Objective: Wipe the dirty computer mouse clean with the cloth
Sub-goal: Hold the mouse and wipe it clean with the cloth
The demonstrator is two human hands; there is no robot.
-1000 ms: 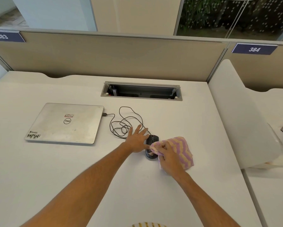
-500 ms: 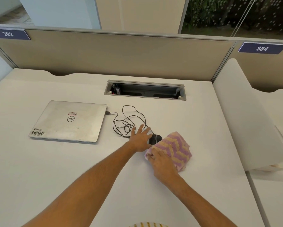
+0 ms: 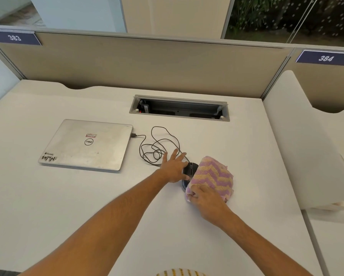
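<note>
A black wired computer mouse (image 3: 189,169) lies on the white desk, right of centre. My left hand (image 3: 174,168) rests flat against its left side with fingers spread, thumb on the mouse's edge. A pink and yellow zigzag cloth (image 3: 213,177) covers the right and rear part of the mouse. My right hand (image 3: 206,200) pinches the cloth's near edge and presses it down on the mouse. Only the front and left strip of the mouse shows.
A shut silver laptop (image 3: 87,144) lies to the left, with the mouse cable (image 3: 157,148) coiled between it and my left hand. A cable tray opening (image 3: 179,108) is set in the desk behind. A white curved divider (image 3: 298,140) borders the right side.
The cloth has spread further over the mouse, hiding the dirty rear part seen a second ago. My right hand has slid toward me along the cloth's near edge.
</note>
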